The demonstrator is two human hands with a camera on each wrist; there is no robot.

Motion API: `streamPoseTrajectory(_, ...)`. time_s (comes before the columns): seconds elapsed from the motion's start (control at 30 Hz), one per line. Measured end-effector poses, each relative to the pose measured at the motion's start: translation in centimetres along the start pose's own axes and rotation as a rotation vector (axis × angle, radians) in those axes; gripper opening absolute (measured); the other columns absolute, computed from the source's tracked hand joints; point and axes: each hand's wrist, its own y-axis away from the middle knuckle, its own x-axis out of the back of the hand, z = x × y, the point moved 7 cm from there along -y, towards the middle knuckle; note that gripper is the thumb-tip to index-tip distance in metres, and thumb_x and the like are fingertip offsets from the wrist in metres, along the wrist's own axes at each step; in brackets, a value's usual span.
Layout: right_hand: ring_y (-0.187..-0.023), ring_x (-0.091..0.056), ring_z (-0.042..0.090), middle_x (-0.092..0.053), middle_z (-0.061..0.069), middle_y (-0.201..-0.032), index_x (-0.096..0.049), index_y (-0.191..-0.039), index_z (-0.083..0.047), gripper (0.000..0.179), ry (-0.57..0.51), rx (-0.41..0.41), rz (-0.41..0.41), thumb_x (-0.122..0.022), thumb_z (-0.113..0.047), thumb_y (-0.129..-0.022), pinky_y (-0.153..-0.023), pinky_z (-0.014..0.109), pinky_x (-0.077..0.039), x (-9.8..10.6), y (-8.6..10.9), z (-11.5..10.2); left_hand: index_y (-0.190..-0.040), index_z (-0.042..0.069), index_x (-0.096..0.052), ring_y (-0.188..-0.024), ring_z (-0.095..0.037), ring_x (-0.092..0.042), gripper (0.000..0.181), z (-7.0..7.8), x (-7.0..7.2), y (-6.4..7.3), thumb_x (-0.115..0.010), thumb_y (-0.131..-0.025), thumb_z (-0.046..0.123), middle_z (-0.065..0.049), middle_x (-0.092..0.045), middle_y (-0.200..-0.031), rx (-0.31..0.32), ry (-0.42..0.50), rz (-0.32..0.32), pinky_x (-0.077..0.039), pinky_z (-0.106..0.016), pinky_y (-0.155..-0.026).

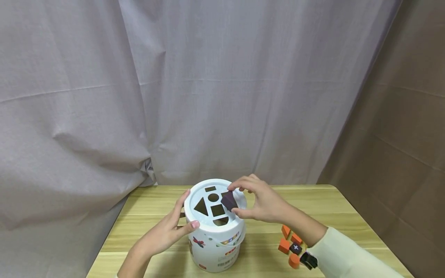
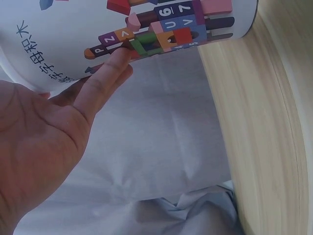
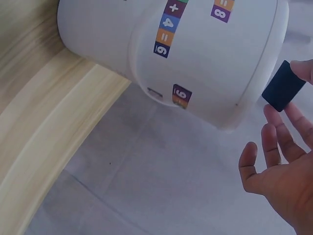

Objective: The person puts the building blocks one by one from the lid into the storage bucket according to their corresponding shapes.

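A white bucket (image 1: 213,251) stands on the table, its white lid (image 1: 199,193) cut with holes: rectangle, circle, triangle, square, half-round and another at the right. My left hand (image 1: 166,230) rests against its left side, thumb at the near rim; in the left wrist view its fingers lie straight along the printed wall. Over the right side of the lid, my right hand (image 1: 262,200) pinches a dark purple block (image 1: 228,201) between thumb and fingers. The block is tilted and partly covers the right-hand hole. A rectangular face of it shows in the right wrist view.
Right of the bucket, under my right forearm, lie several orange blocks (image 1: 284,246), a dark block with a white plus sign (image 1: 296,248) and a black piece (image 1: 308,261). The bucket's handle (image 1: 240,240) hangs down. Grey curtains (image 1: 222,96) close off the table's back.
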Motion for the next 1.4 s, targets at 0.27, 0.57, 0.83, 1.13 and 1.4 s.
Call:
streamPoseTrajectory(0.27, -0.111, -0.063, 0.021, -0.079, -0.012, -0.126, -0.078, -0.126, -0.024, 0.048, -0.023, 0.067, -0.025, -0.099, -0.022, -0.082, -0.098, 0.036, -0.051, -1.1, -1.4, -0.8, -0.177, 0.041, -0.002, -0.147, -0.046, -0.055, 0.097, 0.0, 0.0, -0.1, -0.071, -0.109, 0.037, -0.015, -0.024, -0.183, 0.002, 0.014, 0.0, -0.061, -0.059, -0.107)
streamPoseTrajectory(0.57, -0.113, -0.063, 0.025, -0.08, -0.012, -0.128, -0.078, -0.128, -0.026, 0.048, -0.049, 0.055, -0.067, -0.099, -0.029, -0.084, -0.1, 0.037, -0.05, -2.4, -2.5, -1.0, -0.177, 0.039, -0.002, -0.146, -0.047, -0.055, 0.095, 0.4, -0.4, -0.1, -0.07, -0.11, 0.035, -0.021, -0.03, -0.178, -0.015, 0.026, -0.027, -0.064, -0.051, -0.103)
streamPoseTrajectory(0.83, -0.109, -0.063, 0.027, -0.08, -0.01, -0.132, -0.078, -0.129, -0.023, 0.049, -0.052, 0.088, -0.102, -0.099, -0.03, -0.085, -0.095, 0.039, -0.053, -3.7, -3.3, -1.4, -0.176, 0.045, 0.0, -0.148, -0.045, -0.054, 0.096, 0.0, -0.4, -0.1, -0.07, -0.11, 0.038, -0.017, -0.029, -0.179, 0.029, 0.037, -0.016, -0.063, -0.051, -0.105)
streamPoseTrajectory(1.13, -0.112, -0.063, 0.028, -0.079, -0.01, -0.134, -0.076, -0.129, -0.026, 0.048, -0.025, 0.07, -0.146, -0.097, -0.031, -0.086, -0.096, 0.033, -0.049, -4.8, -3.6, -1.2, -0.177, 0.042, 0.0, -0.149, -0.046, -0.053, 0.096, 0.5, -0.7, -0.2, -0.069, -0.111, 0.036, -0.019, -0.029, -0.179, 0.01, 0.056, -0.029, -0.063, -0.05, -0.105)
streamPoseTrajectory(1.4, -0.115, -0.06, 0.024, -0.078, -0.013, -0.136, -0.076, -0.13, -0.029, 0.047, 0.004, -0.018, -0.197, -0.096, -0.033, -0.087, -0.098, 0.037, -0.05, -5.3, -3.5, -0.8, -0.177, 0.041, 0.0, -0.148, -0.048, -0.053, 0.095, 0.8, -1.0, -0.3, -0.069, -0.111, 0.037, -0.02, -0.027, -0.179, -0.007, 0.051, -0.038, -0.063, -0.054, -0.105)
